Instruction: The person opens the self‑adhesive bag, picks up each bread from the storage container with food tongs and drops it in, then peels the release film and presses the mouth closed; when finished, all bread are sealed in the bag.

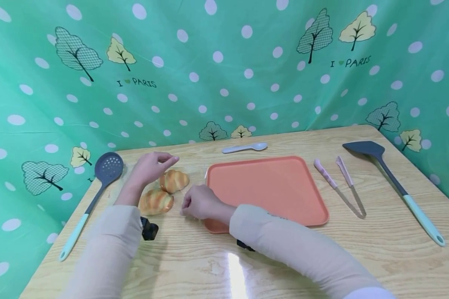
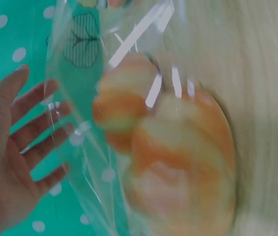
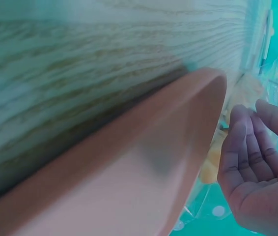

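Observation:
Two bread rolls (image 1: 156,202) with golden stripes lie side by side in a clear plastic bag (image 2: 173,54) on the table. My left hand (image 1: 149,168) is held over the bag's left side, its fingers spread; in the left wrist view, the film overlaps its fingertips. Between the rolls and the coral-pink tray (image 1: 262,189) is my right hand (image 1: 202,202), its back toward the head camera. The right wrist view shows its fingers bent and the thumb tip close to the fingertips, beside the bag. I cannot tell whether they pinch the film.
A skimmer (image 1: 109,168) lies at the left and a pale spoon (image 1: 245,148) behind the tray. Right of the tray are tongs (image 1: 344,187) with lilac handles, then a dark turner (image 1: 387,170). A green patterned cloth (image 1: 224,74) hangs behind the wooden table (image 1: 194,265).

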A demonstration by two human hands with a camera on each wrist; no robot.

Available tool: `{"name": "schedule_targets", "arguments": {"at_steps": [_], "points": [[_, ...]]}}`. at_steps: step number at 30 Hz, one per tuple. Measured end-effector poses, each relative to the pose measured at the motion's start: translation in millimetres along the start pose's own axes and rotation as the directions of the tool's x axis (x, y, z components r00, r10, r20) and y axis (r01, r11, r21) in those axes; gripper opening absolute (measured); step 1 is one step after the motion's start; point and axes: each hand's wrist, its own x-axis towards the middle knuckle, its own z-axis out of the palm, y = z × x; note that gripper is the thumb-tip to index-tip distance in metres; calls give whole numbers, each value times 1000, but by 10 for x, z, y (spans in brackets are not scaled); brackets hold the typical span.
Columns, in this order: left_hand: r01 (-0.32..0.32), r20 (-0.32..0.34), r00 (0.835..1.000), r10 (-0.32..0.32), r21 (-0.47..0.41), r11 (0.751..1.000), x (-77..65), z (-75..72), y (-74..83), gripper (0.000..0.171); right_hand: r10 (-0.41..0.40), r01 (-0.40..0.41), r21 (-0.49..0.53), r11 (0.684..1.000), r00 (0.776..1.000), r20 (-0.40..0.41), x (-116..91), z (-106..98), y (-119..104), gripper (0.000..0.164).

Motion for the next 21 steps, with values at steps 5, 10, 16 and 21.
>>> {"name": "schedule_targets", "arguments": {"at_steps": [5,10,16,21], "points": [[-2,91,996,1,8,1000,183,124,142,52,-49,48,-12,999,999,-13,-18,4,26,18],[23,98,995,-31,79,997,314,239,268,47,-112,112,-43,993,993,-19,-36,-1,45,20],[111,78,989,-124,157,981,400,329,328,39,-136,135,-54,989,990,-23,-59,-6,63,19],[151,121,978,-173,169,974,412,358,359,31,-130,129,-48,990,991,-12,-70,-16,70,19]]}}
